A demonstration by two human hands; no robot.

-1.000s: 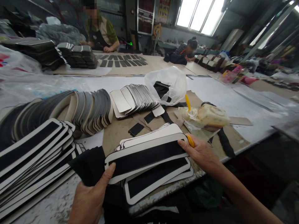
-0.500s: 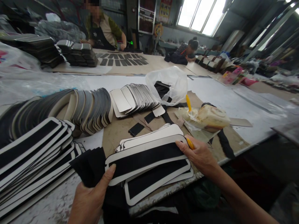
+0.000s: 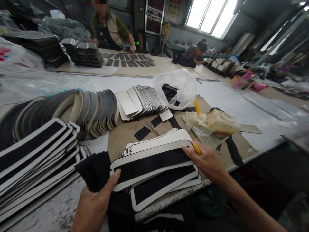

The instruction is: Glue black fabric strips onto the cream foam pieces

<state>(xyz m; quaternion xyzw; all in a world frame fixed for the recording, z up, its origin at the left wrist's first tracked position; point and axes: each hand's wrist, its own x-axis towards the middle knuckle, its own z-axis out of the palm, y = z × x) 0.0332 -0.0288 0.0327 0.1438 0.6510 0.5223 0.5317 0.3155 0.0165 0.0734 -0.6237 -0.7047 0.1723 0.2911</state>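
A long white panel with rounded corners and a black strip (image 3: 152,162) along its middle is stretched between both hands, above similar panels. My left hand (image 3: 95,201) grips its left end, thumb on top, fingers hidden beneath. A bunch of black fabric strips (image 3: 94,170) sticks out beside that hand, also held in it. My right hand (image 3: 209,159) pinches the right end with the thumb on the black strip. A yellow handle (image 3: 197,149) shows between that hand's fingers; the rest of it is hidden. Under the held panel lie another black-striped panel (image 3: 166,183) and several plain white panels (image 3: 156,141).
Finished-looking striped panels (image 3: 36,161) are stacked at left, with curved pieces (image 3: 96,109) behind. White pieces (image 3: 142,101), a plastic bag (image 3: 185,87) of black scraps and a glue-stained container (image 3: 222,120) with a yellow-handled brush (image 3: 197,108) stand farther back. Two people work beyond.
Both hands keep the same hold on the panel. The view has shifted slightly, so the surroundings sit a little farther right in the picture.
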